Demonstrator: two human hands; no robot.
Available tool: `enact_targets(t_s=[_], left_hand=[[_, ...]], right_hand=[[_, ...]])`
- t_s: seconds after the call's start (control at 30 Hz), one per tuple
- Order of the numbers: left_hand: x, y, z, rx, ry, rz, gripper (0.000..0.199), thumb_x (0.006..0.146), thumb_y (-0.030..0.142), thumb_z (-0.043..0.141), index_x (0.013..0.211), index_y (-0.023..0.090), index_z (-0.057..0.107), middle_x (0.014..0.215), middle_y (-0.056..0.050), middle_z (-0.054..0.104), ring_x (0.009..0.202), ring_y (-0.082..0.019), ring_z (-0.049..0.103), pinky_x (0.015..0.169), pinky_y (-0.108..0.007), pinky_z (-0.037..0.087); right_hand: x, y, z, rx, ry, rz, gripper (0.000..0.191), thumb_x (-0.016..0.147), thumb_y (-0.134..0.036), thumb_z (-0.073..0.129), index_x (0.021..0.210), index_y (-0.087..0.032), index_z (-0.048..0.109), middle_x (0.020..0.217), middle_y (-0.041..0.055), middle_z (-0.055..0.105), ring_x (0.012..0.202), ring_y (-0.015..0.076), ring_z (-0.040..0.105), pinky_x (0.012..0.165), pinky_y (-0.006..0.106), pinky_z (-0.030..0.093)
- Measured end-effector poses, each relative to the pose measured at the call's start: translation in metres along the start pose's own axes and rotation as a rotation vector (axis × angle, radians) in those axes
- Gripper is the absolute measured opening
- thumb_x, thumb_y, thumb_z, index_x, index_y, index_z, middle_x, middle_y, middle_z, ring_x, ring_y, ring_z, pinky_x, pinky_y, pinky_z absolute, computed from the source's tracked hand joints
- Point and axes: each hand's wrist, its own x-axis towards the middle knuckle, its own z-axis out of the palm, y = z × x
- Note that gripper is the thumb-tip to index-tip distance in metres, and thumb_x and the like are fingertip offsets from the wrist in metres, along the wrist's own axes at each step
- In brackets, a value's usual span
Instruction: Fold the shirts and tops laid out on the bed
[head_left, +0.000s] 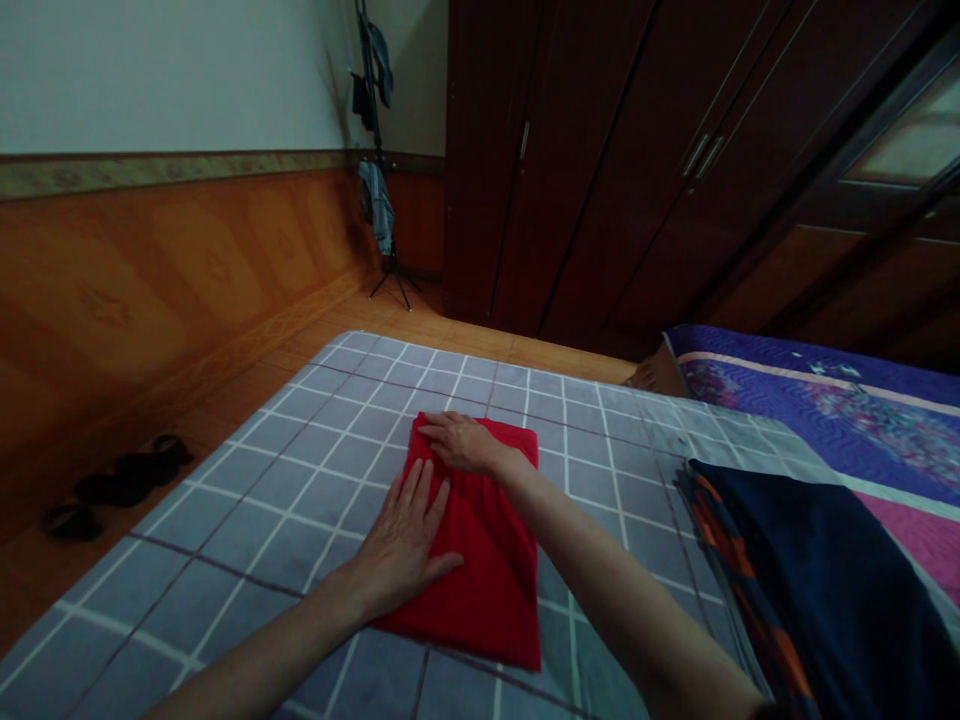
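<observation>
A folded red cloth lies flat on the grey checked bedcover. Spread over the cloth's left side is my left hand, palm down, its thumb pointing right. My right hand rests near the far left corner of the cloth with its fingers stretched to the left, just beyond the fingertips of my left hand. Both hands press on the fabric and neither one grips it.
Dark blue folded fabric with orange-patterned layers lies at the right. Beyond it is a purple floral surface. Black footwear is on the floor at left. A clothes stand and dark wardrobe stand behind.
</observation>
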Motion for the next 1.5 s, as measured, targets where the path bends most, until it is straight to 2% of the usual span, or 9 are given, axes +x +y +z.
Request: enact_targets(t_s=[0.13, 0.23, 0.4, 0.53, 0.63, 0.73, 0.87, 1.17, 1.5], left_hand=[[-0.001, -0.001, -0.012, -0.027, -0.072, -0.015, 0.085, 0.080, 0.061, 0.055, 0.144, 0.010, 0.030, 0.151, -0.025, 0.017, 0.140, -0.039, 0.011, 0.109, -0.055, 0.025], [0.008, -0.004, -0.033, -0.050, -0.139, 0.005, 0.077, 0.084, 0.053, 0.056, 0.145, 0.013, 0.030, 0.151, -0.022, 0.023, 0.140, -0.036, 0.017, 0.109, -0.054, 0.025], [0.060, -0.011, -0.054, -0.115, 0.011, 0.028, 0.043, 0.093, 0.031, 0.045, 0.134, 0.015, 0.047, 0.143, -0.014, 0.044, 0.134, -0.026, 0.036, 0.110, -0.048, 0.029], [0.095, -0.018, -0.028, -0.158, 0.121, -0.033, 0.041, 0.095, 0.034, 0.041, 0.129, 0.013, 0.051, 0.136, -0.015, 0.051, 0.128, -0.025, 0.045, 0.107, -0.045, 0.035], [0.099, -0.024, -0.001, -0.129, 0.123, -0.070, 0.052, 0.094, 0.043, 0.042, 0.135, 0.011, 0.044, 0.139, -0.018, 0.047, 0.131, -0.028, 0.041, 0.107, -0.049, 0.033], [0.096, -0.029, 0.013, -0.101, 0.118, -0.065, 0.058, 0.093, 0.047, 0.040, 0.139, 0.011, 0.039, 0.142, -0.018, 0.043, 0.133, -0.030, 0.037, 0.109, -0.051, 0.030], [0.095, -0.031, 0.014, -0.095, 0.100, -0.060, 0.064, 0.093, 0.051, 0.039, 0.140, 0.009, 0.035, 0.144, -0.020, 0.039, 0.135, -0.030, 0.034, 0.110, -0.051, 0.028], [0.097, -0.033, 0.012, -0.188, 0.142, -0.092, 0.055, 0.096, 0.040, 0.034, 0.142, 0.011, 0.027, 0.142, -0.018, 0.043, 0.134, -0.025, 0.037, 0.110, -0.048, 0.031], [0.094, -0.033, 0.020, -0.165, 0.149, -0.077, 0.061, 0.095, 0.044, 0.035, 0.143, 0.007, 0.026, 0.145, -0.021, 0.036, 0.137, -0.029, 0.031, 0.111, -0.049, 0.028]], right_hand=[[-0.002, 0.032, -0.006, 0.061, 0.162, 0.216, 0.037, 0.091, -0.023, 0.044, 0.124, -0.011, 0.056, 0.126, 0.0171, 0.057, 0.117, 0.0268, 0.051, 0.097, 0.041, 0.039], [-0.027, 0.065, -0.016, 0.134, 0.262, 0.317, 0.033, 0.090, -0.022, 0.046, 0.116, -0.010, 0.062, 0.123, 0.0167, 0.059, 0.117, 0.0256, 0.052, 0.100, 0.038, 0.038], [-0.081, 0.100, -0.020, 0.289, 0.307, 0.370, 0.016, 0.081, -0.021, 0.057, 0.087, -0.018, 0.072, 0.106, 0.0099, 0.068, 0.106, 0.0246, 0.060, 0.093, 0.039, 0.044], [-0.103, 0.106, -0.011, 0.378, 0.328, 0.373, 0.011, 0.078, -0.021, 0.061, 0.079, -0.019, 0.072, 0.111, 0.0111, 0.066, 0.105, 0.0236, 0.060, 0.093, 0.039, 0.043], [-0.104, 0.106, -0.005, 0.410, 0.356, 0.369, 0.010, 0.077, -0.021, 0.062, 0.078, -0.019, 0.072, 0.116, 0.0113, 0.063, 0.110, 0.0230, 0.056, 0.098, 0.039, 0.039], [-0.100, 0.108, 0.000, 0.427, 0.402, 0.390, 0.012, 0.077, -0.019, 0.059, 0.072, -0.018, 0.069, 0.113, 0.0107, 0.064, 0.110, 0.0224, 0.055, 0.097, 0.039, 0.038], [-0.098, 0.113, 0.001, 0.448, 0.465, 0.445, 0.016, 0.080, -0.017, 0.052, 0.072, -0.017, 0.066, 0.108, 0.0118, 0.065, 0.106, 0.0228, 0.056, 0.094, 0.040, 0.040], [-0.102, 0.111, -0.007, 0.499, 0.371, 0.360, 0.004, 0.072, -0.020, 0.068, 0.075, -0.018, 0.070, 0.117, 0.0108, 0.062, 0.112, 0.0237, 0.052, 0.098, 0.039, 0.037], [-0.097, 0.120, 0.011, 0.446, 0.491, 0.457, 0.011, 0.075, -0.019, 0.060, 0.065, -0.018, 0.065, 0.107, 0.0123, 0.065, 0.105, 0.0232, 0.056, 0.093, 0.039, 0.041]])
